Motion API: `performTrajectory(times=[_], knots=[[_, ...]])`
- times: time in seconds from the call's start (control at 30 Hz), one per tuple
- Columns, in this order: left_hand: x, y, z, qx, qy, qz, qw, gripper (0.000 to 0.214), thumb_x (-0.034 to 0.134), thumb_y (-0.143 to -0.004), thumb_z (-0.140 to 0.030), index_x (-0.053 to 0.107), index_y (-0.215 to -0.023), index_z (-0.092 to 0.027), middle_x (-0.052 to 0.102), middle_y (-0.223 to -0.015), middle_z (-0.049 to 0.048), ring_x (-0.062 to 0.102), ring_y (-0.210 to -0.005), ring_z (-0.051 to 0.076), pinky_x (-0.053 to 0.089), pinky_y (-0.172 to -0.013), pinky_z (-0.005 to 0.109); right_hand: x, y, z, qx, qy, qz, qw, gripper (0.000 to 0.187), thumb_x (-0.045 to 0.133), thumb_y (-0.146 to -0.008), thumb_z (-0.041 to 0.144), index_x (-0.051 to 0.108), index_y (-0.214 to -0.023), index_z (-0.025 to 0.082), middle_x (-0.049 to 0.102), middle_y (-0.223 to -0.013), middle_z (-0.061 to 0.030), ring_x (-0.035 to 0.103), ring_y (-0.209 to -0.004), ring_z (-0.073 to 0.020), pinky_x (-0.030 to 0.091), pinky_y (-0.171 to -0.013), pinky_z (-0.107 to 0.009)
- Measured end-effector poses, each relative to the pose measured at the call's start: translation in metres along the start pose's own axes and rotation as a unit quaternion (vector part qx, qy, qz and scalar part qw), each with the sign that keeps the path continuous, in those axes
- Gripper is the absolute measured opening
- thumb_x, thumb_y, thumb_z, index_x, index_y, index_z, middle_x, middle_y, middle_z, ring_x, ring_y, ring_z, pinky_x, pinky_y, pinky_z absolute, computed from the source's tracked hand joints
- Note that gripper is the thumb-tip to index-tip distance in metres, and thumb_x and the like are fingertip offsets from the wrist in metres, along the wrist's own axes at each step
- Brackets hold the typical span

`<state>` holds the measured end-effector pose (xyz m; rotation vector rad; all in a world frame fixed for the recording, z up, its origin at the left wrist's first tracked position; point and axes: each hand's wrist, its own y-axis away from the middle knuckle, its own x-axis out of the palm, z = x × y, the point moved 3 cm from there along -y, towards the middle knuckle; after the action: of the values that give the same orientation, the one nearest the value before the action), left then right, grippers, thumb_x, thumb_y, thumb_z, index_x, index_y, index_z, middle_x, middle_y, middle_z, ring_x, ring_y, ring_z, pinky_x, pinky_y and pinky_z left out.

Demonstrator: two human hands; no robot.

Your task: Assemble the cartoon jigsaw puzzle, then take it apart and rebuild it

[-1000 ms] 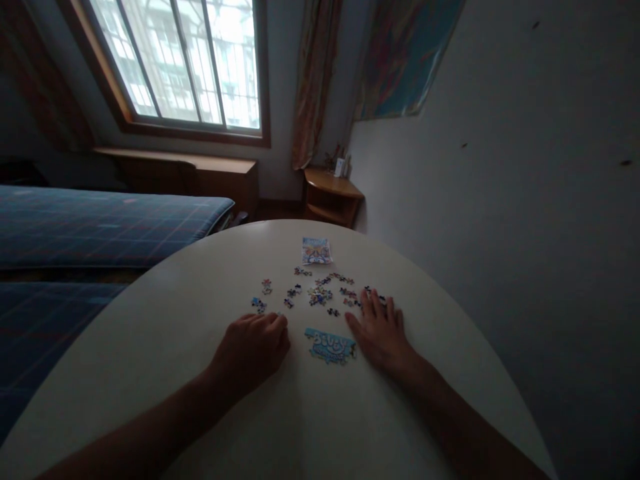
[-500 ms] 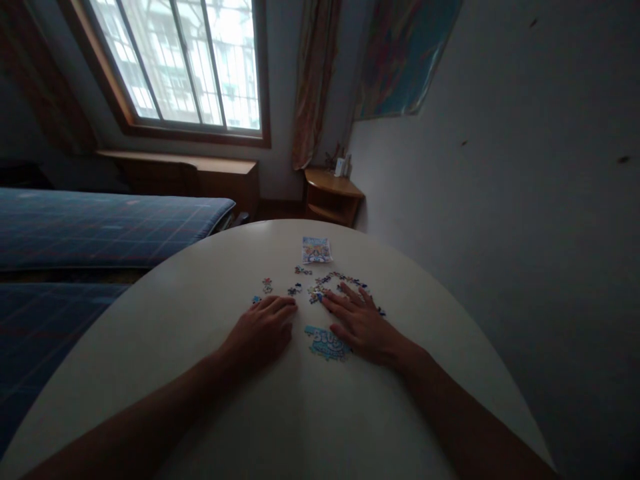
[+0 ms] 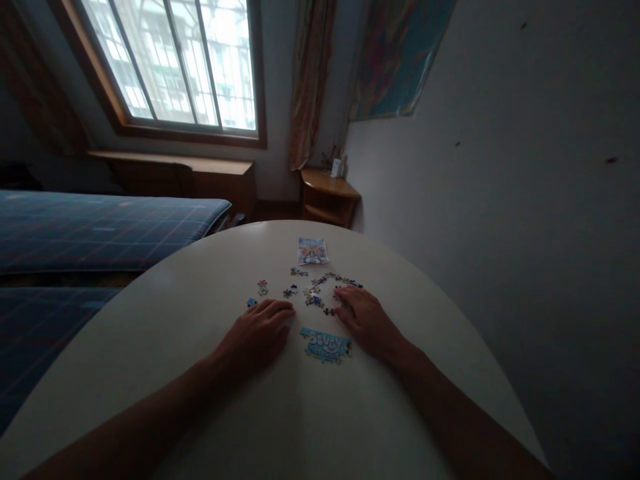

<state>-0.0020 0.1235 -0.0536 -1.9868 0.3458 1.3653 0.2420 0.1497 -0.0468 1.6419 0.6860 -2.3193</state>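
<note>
A joined blue strip of puzzle lies on the round white table between my hands. My left hand rests palm down to its left, fingers stretched toward a loose blue piece. My right hand sits just right of the strip with its fingers curled over the near edge of the scattered loose pieces. Whether a piece is pinched under those fingers is hidden. A small picture card lies beyond the pieces.
A bed with a blue checked cover runs along the left of the table. A wooden corner shelf and a low cabinet stand under the window. The wall is close on the right.
My right hand slid left across the loose pieces, then drew back right with its fingers curled. My left hand crept forward a little. The joined strip stayed put.
</note>
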Motion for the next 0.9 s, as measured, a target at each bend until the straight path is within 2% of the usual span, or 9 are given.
performTrajectory(times=[0.1, 0.2, 0.3, 0.4, 0.5, 0.73, 0.9], knots=[[0.0004, 0.0005, 0.0001, 0.002, -0.001, 0.008, 1.000, 0.032, 0.051, -0.090, -0.012, 0.060, -0.121, -0.017, 0.063, -0.127, 0.0095, 0.059, -0.115, 0.027, 0.053, -0.098, 0.050, 0.0024, 0.0019, -0.0024, -0.012, -0.020, 0.030, 0.999, 0.046, 0.039, -0.099, 0.035, 0.047, -0.142, 0.020, 0.051, -0.146, -0.0094, 0.034, -0.144, -0.0262, 0.024, -0.118, -0.051], [0.0001, 0.0006, -0.0005, -0.004, -0.005, 0.010, 1.000, 0.033, 0.051, -0.090, -0.014, 0.059, -0.123, -0.017, 0.062, -0.129, 0.0098, 0.058, -0.116, 0.028, 0.053, -0.098, 0.051, 0.0027, 0.0031, -0.0073, 0.007, -0.023, 0.012, 1.000, 0.053, 0.041, -0.097, 0.034, 0.040, -0.147, 0.016, 0.046, -0.150, -0.0117, 0.031, -0.145, -0.0256, 0.023, -0.119, -0.050], [-0.0007, 0.0000, -0.0018, -0.017, -0.011, 0.009, 1.000, 0.033, 0.051, -0.090, -0.013, 0.060, -0.121, -0.016, 0.062, -0.128, 0.0105, 0.058, -0.116, 0.028, 0.053, -0.099, 0.051, 0.0022, 0.0030, -0.0087, 0.006, -0.013, 0.000, 1.000, 0.051, 0.046, -0.095, 0.036, 0.047, -0.142, 0.016, 0.048, -0.148, -0.0112, 0.033, -0.144, -0.0261, 0.024, -0.118, -0.048], [-0.0007, -0.0004, -0.0030, -0.023, -0.013, 0.011, 1.000, 0.032, 0.051, -0.090, -0.013, 0.061, -0.121, -0.016, 0.064, -0.126, 0.0099, 0.059, -0.115, 0.027, 0.053, -0.099, 0.049, 0.0025, 0.0022, -0.0052, -0.005, 0.003, 0.029, 1.000, 0.047, 0.044, -0.098, 0.039, 0.049, -0.141, 0.022, 0.048, -0.149, -0.0071, 0.030, -0.145, -0.0271, 0.021, -0.118, -0.051], [0.0007, -0.0002, -0.0024, -0.020, -0.013, 0.008, 1.000, 0.034, 0.051, -0.090, -0.014, 0.060, -0.123, -0.018, 0.063, -0.129, 0.0086, 0.058, -0.118, 0.026, 0.053, -0.101, 0.048, 0.0025, 0.0013, -0.0031, 0.018, 0.019, 0.037, 0.999, 0.047, 0.041, -0.099, 0.042, 0.049, -0.142, 0.024, 0.047, -0.151, -0.0041, 0.027, -0.146, -0.0273, 0.020, -0.118, -0.052], [0.0051, 0.0025, 0.0021, -0.020, -0.019, 0.010, 1.000, 0.039, 0.049, -0.090, -0.016, 0.058, -0.128, -0.019, 0.059, -0.137, 0.0085, 0.055, -0.125, 0.028, 0.050, -0.104, 0.051, 0.0058, 0.0006, -0.0072, 0.089, 0.051, 0.014, 0.995, 0.052, 0.038, -0.099, 0.046, 0.051, -0.141, 0.018, 0.048, -0.149, -0.0074, 0.030, -0.144, -0.0270, 0.022, -0.118, -0.049], [0.0074, 0.0043, 0.0035, -0.002, -0.007, 0.020, 1.000, 0.041, 0.046, -0.092, -0.016, 0.055, -0.132, -0.020, 0.055, -0.142, 0.0066, 0.051, -0.129, 0.027, 0.047, -0.108, 0.050, 0.0058, 0.0016, -0.0077, 0.124, 0.069, 0.012, 0.990, 0.055, 0.041, -0.098, 0.047, 0.051, -0.142, 0.014, 0.046, -0.151, -0.0104, 0.028, -0.145, -0.0283, 0.021, -0.119, -0.046]])
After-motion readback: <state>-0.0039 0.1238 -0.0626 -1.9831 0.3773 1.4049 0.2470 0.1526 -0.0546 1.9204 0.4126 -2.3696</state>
